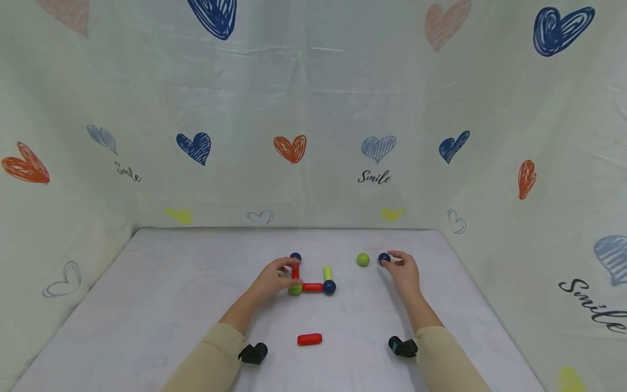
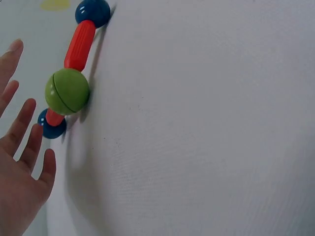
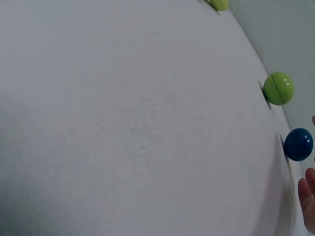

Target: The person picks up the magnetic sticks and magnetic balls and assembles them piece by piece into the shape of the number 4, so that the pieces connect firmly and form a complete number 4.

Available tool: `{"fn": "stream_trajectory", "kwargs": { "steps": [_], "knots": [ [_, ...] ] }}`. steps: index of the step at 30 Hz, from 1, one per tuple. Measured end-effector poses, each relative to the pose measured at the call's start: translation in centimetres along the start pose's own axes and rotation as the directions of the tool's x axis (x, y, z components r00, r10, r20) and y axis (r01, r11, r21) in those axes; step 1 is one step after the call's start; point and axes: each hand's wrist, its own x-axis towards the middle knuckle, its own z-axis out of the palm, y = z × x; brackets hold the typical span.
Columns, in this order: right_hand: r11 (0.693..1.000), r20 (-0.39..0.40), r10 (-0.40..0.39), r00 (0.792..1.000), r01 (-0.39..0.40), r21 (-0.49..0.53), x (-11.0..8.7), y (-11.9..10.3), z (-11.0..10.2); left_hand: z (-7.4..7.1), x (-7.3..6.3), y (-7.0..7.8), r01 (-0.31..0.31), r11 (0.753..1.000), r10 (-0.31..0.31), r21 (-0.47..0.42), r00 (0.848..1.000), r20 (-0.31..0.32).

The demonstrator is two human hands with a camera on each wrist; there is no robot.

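Observation:
My left hand is beside a joined piece of balls and rods; in the left wrist view its fingers are spread and relaxed. The piece has a green ball at its corner. One red rod runs from it to a blue ball, where a yellow-green rod points away. Another red rod leads to a far blue ball. My right hand pinches a loose blue ball between thumb and index finger, at the table's surface.
A loose green ball lies left of the right hand. Nearer me, a single red rod lies on the white table. Black wrist cameras, left and right, sit at the sleeves. A heart-patterned cloth hangs behind.

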Motion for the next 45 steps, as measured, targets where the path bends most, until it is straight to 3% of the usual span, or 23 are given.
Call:
{"fn": "stream_trajectory", "kwargs": {
  "steps": [6, 14, 22, 32, 45],
  "knots": [
    [1.0, 0.005, 0.001, 1.0, -0.001, -0.015, 0.3, 0.1, 0.2, 0.9, -0.6, 0.3, -0.102, 0.992, 0.101, 0.078, 0.995, 0.013],
    [0.999, -0.001, 0.025, 1.0, -0.025, -0.026, 0.6, 0.0, 0.6, 1.8, -1.0, 0.3, -0.175, 0.978, 0.172, 0.117, 0.984, 0.038],
    [0.998, 0.005, 0.045, 0.999, -0.045, -0.044, 0.9, 0.3, 0.9, 2.5, -0.8, 0.0, -0.168, 0.963, 0.162, 0.21, 0.986, 0.043],
    [0.998, -0.025, 0.059, 0.998, -0.06, -0.03, 1.3, 0.5, 1.1, 2.9, -0.3, 0.7, -0.213, 0.933, 0.204, 0.291, 0.977, 0.063],
    [0.998, -0.052, 0.06, 0.997, -0.059, 0.021, 1.3, 0.5, 1.4, 3.4, 0.1, 0.8, -0.204, 0.921, 0.189, 0.332, 0.979, 0.079]
  ]
}}
